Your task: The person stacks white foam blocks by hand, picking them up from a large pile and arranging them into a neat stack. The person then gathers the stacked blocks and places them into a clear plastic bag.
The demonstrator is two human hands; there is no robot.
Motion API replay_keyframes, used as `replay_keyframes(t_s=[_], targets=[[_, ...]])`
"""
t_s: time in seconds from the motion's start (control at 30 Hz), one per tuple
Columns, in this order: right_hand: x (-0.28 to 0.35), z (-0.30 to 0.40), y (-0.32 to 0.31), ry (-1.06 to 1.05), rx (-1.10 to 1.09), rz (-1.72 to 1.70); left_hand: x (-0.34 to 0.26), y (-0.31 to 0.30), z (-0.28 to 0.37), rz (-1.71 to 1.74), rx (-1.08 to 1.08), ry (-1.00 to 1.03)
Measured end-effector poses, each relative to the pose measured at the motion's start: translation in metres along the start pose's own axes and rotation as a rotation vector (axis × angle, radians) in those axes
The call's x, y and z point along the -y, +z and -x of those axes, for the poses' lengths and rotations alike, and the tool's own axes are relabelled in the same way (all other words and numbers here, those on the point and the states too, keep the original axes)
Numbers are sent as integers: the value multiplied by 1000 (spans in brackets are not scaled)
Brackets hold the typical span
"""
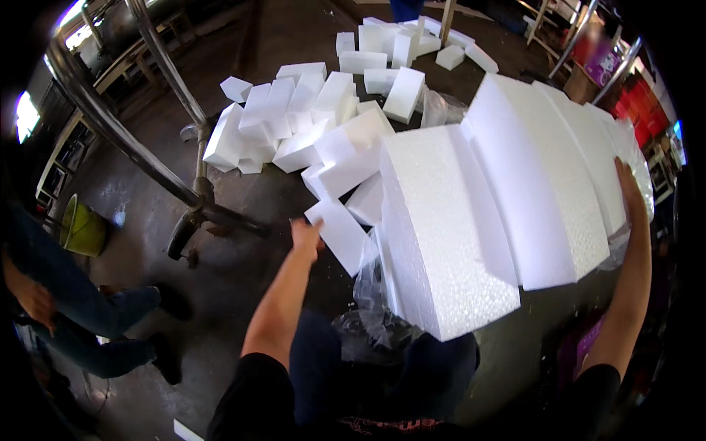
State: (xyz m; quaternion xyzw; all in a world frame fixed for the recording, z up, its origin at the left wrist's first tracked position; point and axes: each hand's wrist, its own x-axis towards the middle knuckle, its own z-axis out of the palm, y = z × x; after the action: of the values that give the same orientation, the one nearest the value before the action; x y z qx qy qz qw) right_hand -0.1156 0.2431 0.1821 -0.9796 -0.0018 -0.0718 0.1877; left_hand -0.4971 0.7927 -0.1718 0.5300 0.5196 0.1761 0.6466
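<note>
Large white polystyrene foam slabs [463, 231] stand side by side before my knees, leaning over, with clear plastic film [372, 292] around their lower left. My right hand [627, 179] lies flat against the far right slab [584, 154], fingers stretched out and not wrapped around it. My left hand [306, 234] is beside the corner of a smaller white foam block [342, 234] left of the slabs. Its fingers are apart and seem to hold nothing; whether they touch the block is not plain. Beyond lies a loose heap of foam blocks [331, 99] on the floor.
A metal tube frame [138, 143] stands on the floor at left, its foot near my left hand. Another person's legs [105, 314] are at lower left, with a yellow-green bucket [84, 226] behind. A wooden post [448, 22] rises by the far blocks. Red crates [640, 113] stand at right.
</note>
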Motion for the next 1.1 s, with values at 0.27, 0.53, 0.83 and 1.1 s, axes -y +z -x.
replay_keyframes(t_s=[0.27,0.53,0.83,1.1], targets=[[-53,-17,-15,-346,6,293,151,68,-8,-80,97,-697],[53,38,12,229,-21,332,159,64,-23,13,27,-561],[61,45,-12,273,-14,253,223,-7,-115,67,236,-382],[60,46,-10,243,5,251,127,-22,-4,278,96,-12]])
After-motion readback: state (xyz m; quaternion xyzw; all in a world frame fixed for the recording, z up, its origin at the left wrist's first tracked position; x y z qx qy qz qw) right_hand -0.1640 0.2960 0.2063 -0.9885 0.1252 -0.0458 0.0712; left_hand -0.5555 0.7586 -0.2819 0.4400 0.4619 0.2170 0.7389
